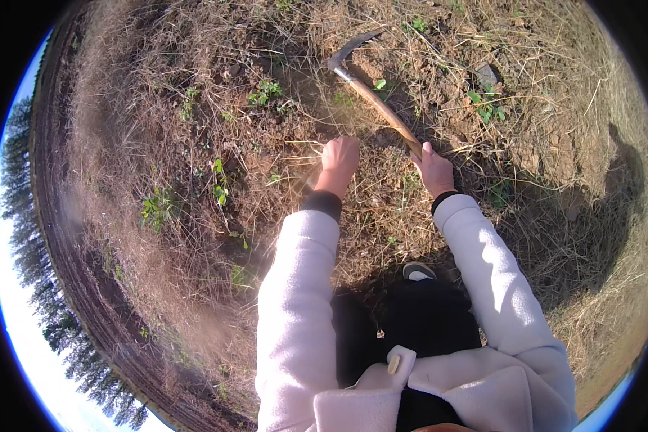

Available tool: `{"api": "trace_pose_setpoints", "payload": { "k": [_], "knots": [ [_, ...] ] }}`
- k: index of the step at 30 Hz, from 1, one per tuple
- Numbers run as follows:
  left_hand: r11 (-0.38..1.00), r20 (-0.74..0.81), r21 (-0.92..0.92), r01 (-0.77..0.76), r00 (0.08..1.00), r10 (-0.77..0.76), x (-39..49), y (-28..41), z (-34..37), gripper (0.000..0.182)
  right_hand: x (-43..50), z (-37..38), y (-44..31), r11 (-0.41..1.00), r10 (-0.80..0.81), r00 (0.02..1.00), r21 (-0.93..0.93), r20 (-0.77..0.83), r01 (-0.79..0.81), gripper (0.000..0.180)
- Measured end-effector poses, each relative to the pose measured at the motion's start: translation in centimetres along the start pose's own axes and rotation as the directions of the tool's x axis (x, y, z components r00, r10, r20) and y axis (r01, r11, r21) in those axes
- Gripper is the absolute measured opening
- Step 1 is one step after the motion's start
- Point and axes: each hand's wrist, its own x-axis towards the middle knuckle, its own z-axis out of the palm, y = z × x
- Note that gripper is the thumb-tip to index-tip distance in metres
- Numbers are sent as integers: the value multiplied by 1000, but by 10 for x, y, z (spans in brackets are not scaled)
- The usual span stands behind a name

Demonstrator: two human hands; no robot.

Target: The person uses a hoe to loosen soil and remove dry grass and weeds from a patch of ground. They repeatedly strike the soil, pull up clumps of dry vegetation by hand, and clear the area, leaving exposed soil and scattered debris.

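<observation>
My right hand (pixel 436 169) grips the lower end of a sickle's wooden handle (pixel 383 107). The tool slants up and to the left, away from me. Its dark curved metal blade (pixel 351 49) points right at the tip, close over the ground. Left of the handle, my left hand (pixel 340 156) is closed in a fist low over the dry grass. Pale dry grass stalks (pixel 304 154) stick out from the left side of this fist. The fingers of that hand are mostly hidden behind its back.
Dry cut grass and brown soil (pixel 367 232) cover the ground. Small green plants (pixel 265 93) grow among it, another leafy one (pixel 159 209) farther left. A grey stone (pixel 486 75) lies at upper right. My shoe (pixel 418 271) is below my hands. Trees (pixel 24 216) line the far left.
</observation>
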Motion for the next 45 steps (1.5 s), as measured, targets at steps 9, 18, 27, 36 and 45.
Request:
{"api": "trace_pose_setpoints", "payload": {
  "k": [9,18,27,36,45],
  "knots": [
    [994,41,-57,-97,994,99,-10,-3,-2,12,0,0,0,1000,-26,997,-16,-71,25,33],
    [909,669,-333,-251,616,415,-142,48,44,27,1,2,1,1000,-17,999,-23,-46,16,32],
    [936,-354,352,-17,923,150,-92,-61,-4,35,1,4,2,997,-56,995,-61,-87,51,32],
    [950,21,-153,271,962,-271,-86,-83,10,14,1,7,4,997,-37,997,-71,-66,32,32],
    [991,0,-137,-5,1000,5,-79,-59,-11,8,1,1,0,999,-20,999,-29,-46,19,32]
  ]
}}
